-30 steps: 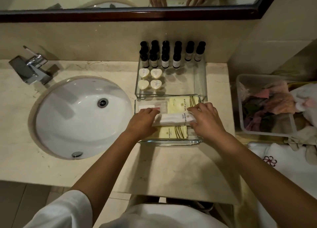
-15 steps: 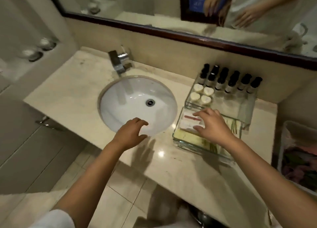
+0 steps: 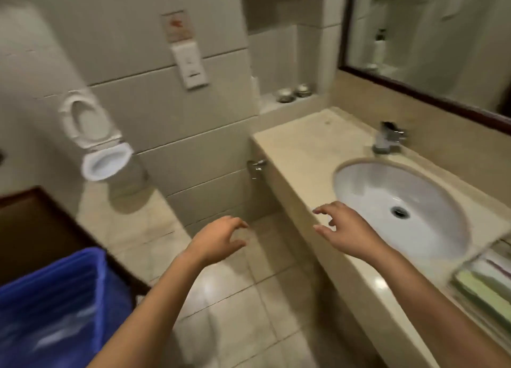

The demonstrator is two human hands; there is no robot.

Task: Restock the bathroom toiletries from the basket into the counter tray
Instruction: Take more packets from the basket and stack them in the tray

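Toiletries in the clear glass counter tray (image 3: 482, 287) — pale green and white flat packets, only its near corner showing at four o'clock — look stacked and settled, so I judge the restocking largely done; the basket is out of view, so what remains I cannot tell. Both hands are empty with fingers loosely spread: the left hand (image 3: 218, 239) over the beige tiled floor (image 3: 249, 298), the right hand (image 3: 345, 230) above the cream marble counter (image 3: 301, 157) edge. A blue plastic bin (image 3: 55, 306) sits at eight o'clock. Farther off — white oval basin (image 3: 398, 210) at two o'clock, chrome tap (image 3: 388, 140), white toilet (image 3: 96, 143) at eleven.
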